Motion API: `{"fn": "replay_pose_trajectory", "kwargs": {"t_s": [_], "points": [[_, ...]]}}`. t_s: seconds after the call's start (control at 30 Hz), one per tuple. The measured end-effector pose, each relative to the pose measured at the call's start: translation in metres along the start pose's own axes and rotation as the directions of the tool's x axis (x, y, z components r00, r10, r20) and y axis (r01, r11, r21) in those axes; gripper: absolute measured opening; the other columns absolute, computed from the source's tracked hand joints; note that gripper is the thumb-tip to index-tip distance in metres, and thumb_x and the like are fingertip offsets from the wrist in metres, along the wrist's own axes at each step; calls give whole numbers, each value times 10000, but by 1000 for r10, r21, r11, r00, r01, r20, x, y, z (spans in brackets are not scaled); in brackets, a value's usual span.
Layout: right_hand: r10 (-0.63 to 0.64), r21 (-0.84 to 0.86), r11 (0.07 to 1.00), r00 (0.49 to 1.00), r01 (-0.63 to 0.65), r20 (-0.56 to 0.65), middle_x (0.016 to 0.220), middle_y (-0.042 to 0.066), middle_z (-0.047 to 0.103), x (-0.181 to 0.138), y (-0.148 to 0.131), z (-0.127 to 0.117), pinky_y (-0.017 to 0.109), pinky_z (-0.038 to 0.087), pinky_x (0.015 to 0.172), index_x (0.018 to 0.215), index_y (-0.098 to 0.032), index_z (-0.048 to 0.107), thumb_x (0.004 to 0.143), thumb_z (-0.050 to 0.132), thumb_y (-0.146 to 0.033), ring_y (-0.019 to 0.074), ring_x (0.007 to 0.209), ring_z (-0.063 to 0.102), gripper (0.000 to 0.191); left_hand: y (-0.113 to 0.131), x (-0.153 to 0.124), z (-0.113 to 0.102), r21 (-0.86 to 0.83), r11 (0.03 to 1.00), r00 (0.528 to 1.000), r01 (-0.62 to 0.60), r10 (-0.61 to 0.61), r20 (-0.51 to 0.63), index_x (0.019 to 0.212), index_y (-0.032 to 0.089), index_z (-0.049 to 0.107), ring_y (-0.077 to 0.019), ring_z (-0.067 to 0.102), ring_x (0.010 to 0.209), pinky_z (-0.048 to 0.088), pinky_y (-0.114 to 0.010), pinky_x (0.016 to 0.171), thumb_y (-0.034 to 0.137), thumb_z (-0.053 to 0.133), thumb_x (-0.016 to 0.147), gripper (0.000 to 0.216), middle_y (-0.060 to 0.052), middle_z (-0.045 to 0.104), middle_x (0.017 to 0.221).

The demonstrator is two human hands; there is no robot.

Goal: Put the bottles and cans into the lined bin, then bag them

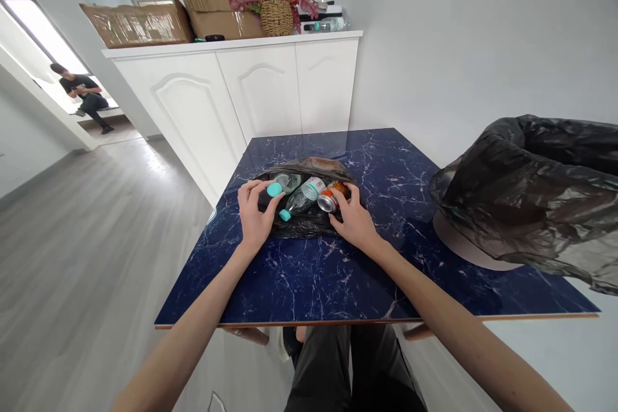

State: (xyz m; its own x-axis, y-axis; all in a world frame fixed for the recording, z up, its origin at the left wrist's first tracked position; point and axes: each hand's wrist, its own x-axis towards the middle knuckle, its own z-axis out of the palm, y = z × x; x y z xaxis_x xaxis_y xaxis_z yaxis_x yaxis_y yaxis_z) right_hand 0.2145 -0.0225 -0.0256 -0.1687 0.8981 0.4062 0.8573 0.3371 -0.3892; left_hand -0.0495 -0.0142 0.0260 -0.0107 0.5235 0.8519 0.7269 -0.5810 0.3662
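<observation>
A black plastic bag (309,229) lies open on the table, with two clear plastic bottles and a can in its mouth. My left hand (255,214) has its thumb and fingers around the teal cap of the left plastic bottle (288,181). In the middle, the other plastic bottle (303,198) lies slanted, its teal cap toward me. My right hand (356,219) curls its fingers and thumb around the orange drink can (329,198), whose silver end faces me. Part of the can is hidden under the fingers and in the bag.
A bin (470,248) lined with a black bag stands on the right of the blue marbled table (309,290). Behind is a white cabinet (265,90) bearing cardboard boxes (140,24), a flower basket (277,18) and a bottle (331,24). A person (84,90) sits far left.
</observation>
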Motion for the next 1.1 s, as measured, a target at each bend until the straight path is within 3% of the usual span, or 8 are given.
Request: {"fn": "replay_pose_trajectory", "kwargs": {"t_s": [0.17, 0.27, 0.33, 0.4, 0.5, 0.7, 0.83, 1.1], "points": [[3, -2, 1000, 1000, -3, -9, 1624, 215, 291, -1, -1, -1, 449, 647, 777, 1601, -231, 421, 953, 582, -291, 307, 1040, 721, 670, 53, 26, -39, -118, 993, 997, -4, -5, -73, 1289, 299, 543, -261, 672, 1275, 546, -501, 1099, 392, 566, 1094, 217, -69, 704, 1309], [13, -1, 1000, 1000, -13, -10, 1608, 204, 302, -1, -1, -2, 432, 644, 768, 1602, -249, 425, 956, 596, -287, 302, 1041, 721, 669, 78, 47, -68, -166, 985, 982, -50, 18, -189, 1254, 304, 495, -242, 727, 1162, 577, -494, 1039, 427, 482, 1115, 186, -44, 723, 1181], [17, -1, 1000, 1000, -17, -6, 1608, 203, 298, -1, -1, -2, 429, 644, 764, 1603, -251, 423, 958, 601, -285, 297, 1036, 720, 670, 79, 60, -84, -168, 979, 958, -113, 62, -279, 1211, 287, 504, -230, 741, 1068, 573, -496, 1024, 444, 478, 1111, 188, -30, 705, 1085], [18, -2, 1000, 1000, -18, 4, 1609, 207, 294, -1, 0, -2, 421, 642, 735, 1611, -250, 414, 963, 597, -289, 292, 1016, 720, 675, 66, 70, -95, -139, 979, 940, -151, 98, -327, 1194, 262, 511, -212, 732, 1004, 567, -482, 1005, 472, 479, 1110, 228, -28, 673, 1044], [17, -9, 1000, 1000, -17, 11, 1602, 212, 299, -1, -1, -3, 421, 640, 716, 1614, -243, 409, 971, 582, -302, 293, 1003, 720, 669, 26, 74, -102, -72, 988, 938, -137, 106, -329, 1192, 217, 504, -195, 706, 965, 560, -446, 970, 529, 482, 1106, 325, -48, 638, 1050], [16, -8, 1000, 1000, -16, -2, 1593, 214, 303, -2, 0, -2, 455, 645, 759, 1608, -238, 417, 967, 572, -311, 312, 1039, 715, 663, -46, 60, -97, -42, 999, 974, 23, -32, -226, 1207, 173, 499, -199, 705, 998, 554, -427, 976, 508, 506, 1108, 349, -79, 662, 1064], [21, -9, 1000, 1000, -21, -15, 1594, 205, 304, -2, 0, -1, 464, 646, 785, 1607, -248, 422, 955, 587, -309, 328, 1075, 714, 676, -65, 57, -87, -52, 995, 977, 88, -97, -191, 1194, 200, 485, -207, 697, 1026, 541, -447, 1001, 551, 507, 1096, 366, -62, 655, 1066], [17, 14, 1000, 999, -16, -28, 1590, 198, 296, -2, 2, 2, 470, 648, 794, 1610, -265, 424, 948, 582, -311, 287, 1012, 719, 682, -86, 73, -64, -80, 989, 961, 125, -141, -239, 1184, 193, 483, -170, 690, 1002, 525, -444, 992, 601, 469, 1097, 417, -47, 633, 1050]]}}
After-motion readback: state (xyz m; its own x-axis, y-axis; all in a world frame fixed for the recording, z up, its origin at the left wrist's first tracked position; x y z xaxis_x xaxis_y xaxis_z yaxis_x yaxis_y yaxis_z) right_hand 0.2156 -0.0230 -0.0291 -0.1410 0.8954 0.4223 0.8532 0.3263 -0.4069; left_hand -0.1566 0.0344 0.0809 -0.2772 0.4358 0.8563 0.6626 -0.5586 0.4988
